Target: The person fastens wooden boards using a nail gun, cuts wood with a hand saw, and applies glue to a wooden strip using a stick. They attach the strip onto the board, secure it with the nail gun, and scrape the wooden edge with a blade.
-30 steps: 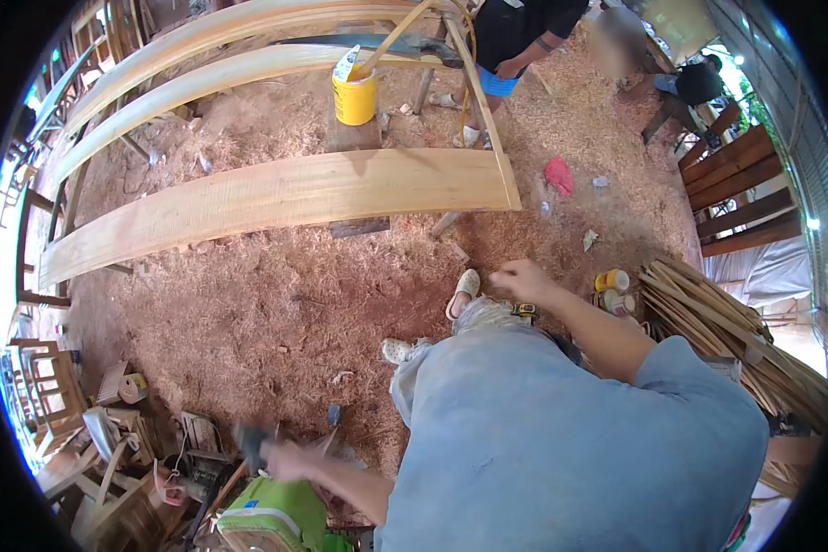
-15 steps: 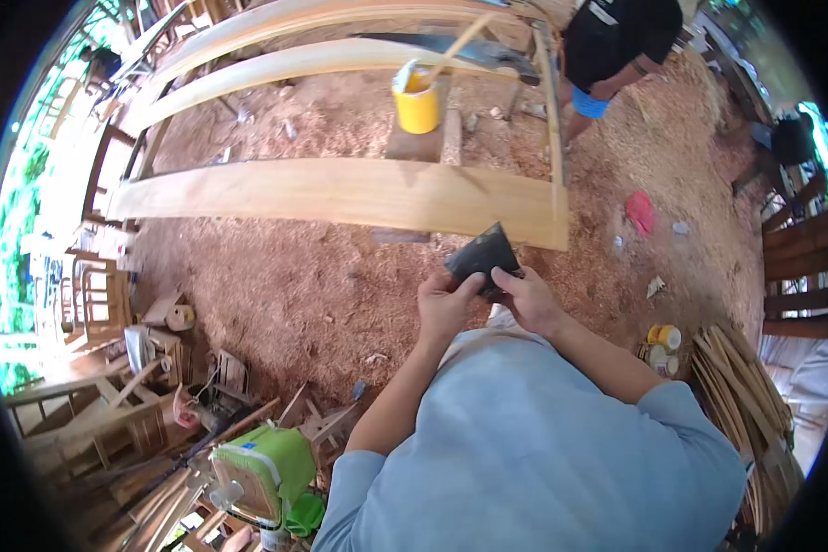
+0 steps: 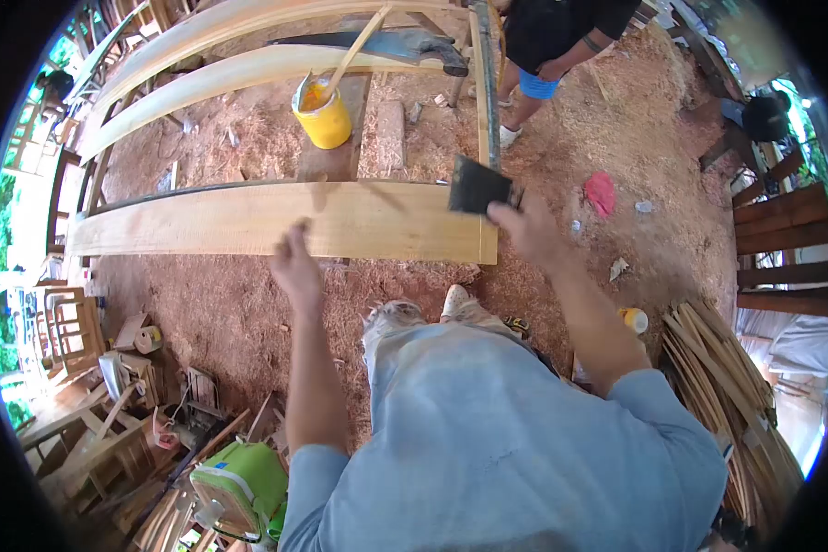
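Observation:
My right hand (image 3: 527,225) grips a black flat scraper (image 3: 477,185) by its lower right edge, with the thumb on top. The scraper is over the right end of the nearest wooden plank (image 3: 248,221), just above or touching it; I cannot tell which. My left hand (image 3: 296,271) is at the plank's near edge, fingers curled together and slightly blurred; what they hold, if anything, does not show. Beyond the plank stands a yellow bucket (image 3: 325,121) with orange-yellow paste inside and a wooden stick (image 3: 359,51) leaning out.
A handsaw (image 3: 368,44) lies across the farther planks. Another person (image 3: 561,37) stands beyond the frame's right end. Wood strips (image 3: 731,396) are piled at right. A green container (image 3: 244,478) and wood scraps are at lower left. Shavings cover the ground (image 3: 193,304).
My hands have separated: the left let go of the scraper and moved left, while the right raised it over the plank's end. The view has shifted, placing the bucket farther left.

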Tool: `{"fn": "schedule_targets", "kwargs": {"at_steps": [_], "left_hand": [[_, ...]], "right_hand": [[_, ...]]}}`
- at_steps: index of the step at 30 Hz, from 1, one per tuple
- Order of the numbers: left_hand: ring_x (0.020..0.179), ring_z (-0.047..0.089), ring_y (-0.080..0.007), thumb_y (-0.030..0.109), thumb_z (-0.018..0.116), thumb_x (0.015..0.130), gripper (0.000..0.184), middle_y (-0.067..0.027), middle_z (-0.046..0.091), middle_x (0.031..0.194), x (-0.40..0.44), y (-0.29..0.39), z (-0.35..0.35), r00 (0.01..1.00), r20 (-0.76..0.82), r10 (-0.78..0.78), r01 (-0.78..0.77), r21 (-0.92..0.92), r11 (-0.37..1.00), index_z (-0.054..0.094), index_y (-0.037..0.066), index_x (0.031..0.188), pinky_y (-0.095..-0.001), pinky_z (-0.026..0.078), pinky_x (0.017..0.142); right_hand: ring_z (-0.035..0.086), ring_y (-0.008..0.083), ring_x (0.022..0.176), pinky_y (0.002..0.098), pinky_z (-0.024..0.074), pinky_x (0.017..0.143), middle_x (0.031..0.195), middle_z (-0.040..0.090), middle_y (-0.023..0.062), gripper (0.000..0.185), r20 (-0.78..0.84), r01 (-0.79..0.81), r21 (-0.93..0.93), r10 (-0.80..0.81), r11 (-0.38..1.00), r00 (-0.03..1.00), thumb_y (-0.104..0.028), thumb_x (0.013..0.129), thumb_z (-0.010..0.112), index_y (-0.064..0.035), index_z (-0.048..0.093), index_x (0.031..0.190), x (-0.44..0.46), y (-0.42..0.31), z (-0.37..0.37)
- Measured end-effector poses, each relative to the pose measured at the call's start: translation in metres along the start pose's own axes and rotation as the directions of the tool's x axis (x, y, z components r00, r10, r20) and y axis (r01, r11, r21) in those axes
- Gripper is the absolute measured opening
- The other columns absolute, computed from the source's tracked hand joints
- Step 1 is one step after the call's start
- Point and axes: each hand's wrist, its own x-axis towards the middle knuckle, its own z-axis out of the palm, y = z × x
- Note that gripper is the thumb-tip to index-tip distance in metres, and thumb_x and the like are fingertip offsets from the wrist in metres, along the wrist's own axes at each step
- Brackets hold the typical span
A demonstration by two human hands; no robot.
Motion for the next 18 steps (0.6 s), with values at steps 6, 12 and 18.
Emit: {"fn": "schedule_targets", "kwargs": {"at_steps": [6,12,18], "left_hand": [[0.134,0.047,-0.0314,0.044,0.051,0.101,0.052,-0.0166,0.053,0.145,0.103,-0.075,0.018,0.971,-0.061,0.231,-0.114,0.732,0.671,0.072,-0.004,0.11,-0.0448,0.034,0.113],[0.143,0.036,-0.0274,0.058,0.04,0.1,0.067,-0.0113,0.045,0.151,0.091,-0.043,0.025,0.986,-0.005,0.166,-0.075,0.88,0.468,0.071,0.001,0.117,-0.0463,0.028,0.116],[0.142,0.036,-0.0293,0.053,0.045,0.1,0.059,-0.0132,0.046,0.151,0.086,-0.046,0.026,0.982,-0.003,0.19,-0.097,0.852,0.514,0.076,0.003,0.102,-0.0499,0.025,0.116]], "right_hand": [[0.069,0.0414,0.083,0.0482,0.0512,0.075,0.081,0.068,0.0268,0.03,-0.033,-0.106,-0.552,0.106,0.827,0.994,-0.023,0.086,0.058,0.0032,0.068,0.095,0.069,-0.037,-0.023],[0.068,0.0443,0.092,0.051,0.0525,0.084,0.093,0.068,0.031,0.03,0.088,0.005,-0.855,0.137,0.519,0.987,-0.017,0.083,0.054,0.0026,0.07,0.101,0.104,-0.026,-0.004],[0.066,0.0449,0.098,0.0514,0.0521,0.09,0.099,0.067,0.0318,0.033,0.157,0.071,-0.911,0.183,0.406,0.97,-0.015,0.083,0.055,0.0012,0.071,0.106,0.097,-0.05,0.007]]}}
